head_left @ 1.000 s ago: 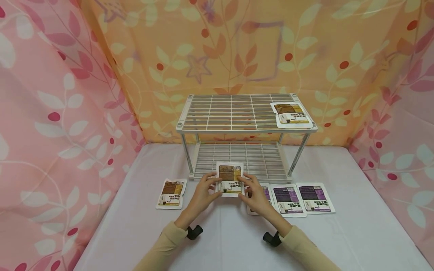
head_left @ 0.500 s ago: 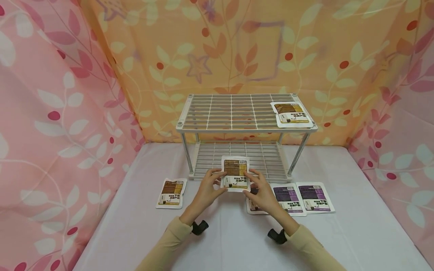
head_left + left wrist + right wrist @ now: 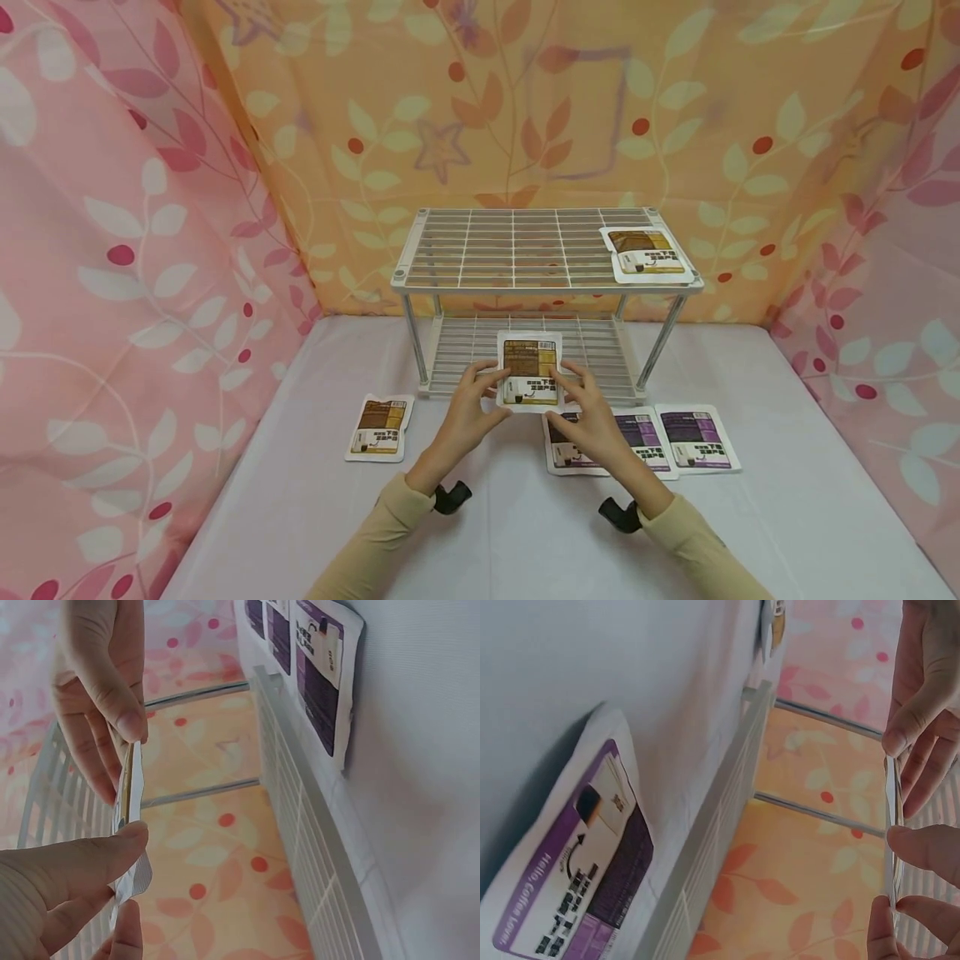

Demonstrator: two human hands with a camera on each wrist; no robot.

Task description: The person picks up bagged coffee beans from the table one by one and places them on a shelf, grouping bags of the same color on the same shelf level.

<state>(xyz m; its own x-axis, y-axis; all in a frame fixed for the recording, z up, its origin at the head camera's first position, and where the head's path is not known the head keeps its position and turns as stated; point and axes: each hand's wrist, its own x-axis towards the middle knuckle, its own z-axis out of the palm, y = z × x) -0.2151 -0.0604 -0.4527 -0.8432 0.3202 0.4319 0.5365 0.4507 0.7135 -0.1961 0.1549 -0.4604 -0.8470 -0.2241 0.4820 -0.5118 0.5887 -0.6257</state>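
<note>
Both hands hold a flat white coffee packet (image 3: pixel 529 371) with a brown and yellow label, raised in front of the wire rack. My left hand (image 3: pixel 471 407) pinches its left edge between thumb and fingers. At the opposite edge, my right hand (image 3: pixel 592 417) grips it the same way. The left wrist view shows the packet (image 3: pixel 131 795) edge-on, its white back towards the table side. Below the right hand lie several purple-labelled packets (image 3: pixel 693 439) in a row, one partly hidden by that hand. Another brown packet (image 3: pixel 380 428) lies on the table at left.
A two-tier white wire rack (image 3: pixel 495 250) with metal posts stands at the back of the white-covered table (image 3: pixel 517 542). One brown-labelled packet (image 3: pixel 647 254) lies on its top tier at the right end. Floral cloth (image 3: pixel 510 100) hangs behind and on both sides.
Both hands have carried the held brown packet up and slightly right, towards the rack. More of the leftmost purple packet now shows beneath the right hand. The other packets have stayed put.
</note>
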